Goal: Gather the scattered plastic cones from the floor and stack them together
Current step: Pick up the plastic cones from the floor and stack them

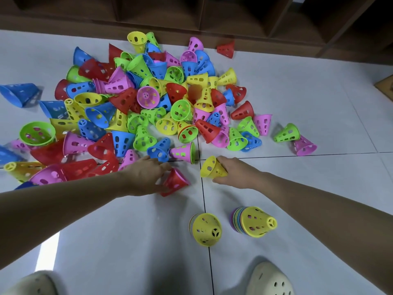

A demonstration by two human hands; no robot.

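A big heap of perforated plastic cones (146,96) in red, blue, green, yellow and pink covers the white tiled floor ahead of me. My left hand (146,175) grips a red cone (175,182) at the heap's near edge. My right hand (231,173) holds a yellow cone (211,169) by its narrow end, its wide mouth turned left. Two nested stacks stand closer to me, each topped by a yellow cone: one stack (206,228) and a taller multicoloured stack (254,222) to its right.
Dark wooden shelving (191,15) runs along the far wall. A lone red cone (226,48) lies near it; green (287,133) and pink (305,145) cones lie off to the right. My two pale clogs (270,279) are at the bottom edge. A wooden corner (386,86) shows at right.
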